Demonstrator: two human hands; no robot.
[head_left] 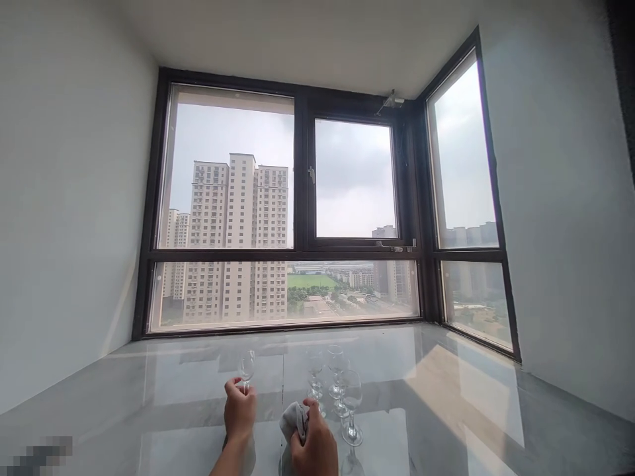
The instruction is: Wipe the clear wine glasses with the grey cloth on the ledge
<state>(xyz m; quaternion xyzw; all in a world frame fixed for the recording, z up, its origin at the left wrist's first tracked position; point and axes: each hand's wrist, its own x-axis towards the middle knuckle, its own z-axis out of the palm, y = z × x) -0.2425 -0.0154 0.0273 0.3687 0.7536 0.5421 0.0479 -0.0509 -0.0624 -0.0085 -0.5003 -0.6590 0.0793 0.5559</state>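
My left hand [240, 411] is closed around the stem of a small clear wine glass [247, 365], whose bowl stands upright above the fingers. Its foot is hidden by the hand. In my right hand [315, 441] is a bunched light grey cloth [294, 420], pinched between thumb and fingers. Just beyond and to the right of that hand, several more clear stemmed glasses stand upright in a group on the sill. The nearest of them is a wine glass [352, 395] with its round foot on the surface; another glass [335, 362] stands behind it.
The glossy grey tiled sill [188, 403] reflects the windows and has a dark seam near the middle. Dark-framed windows [297, 254] close the far side and right corner, with tall buildings outside. White walls [64, 198] flank both sides. Sunlight falls on the right part.
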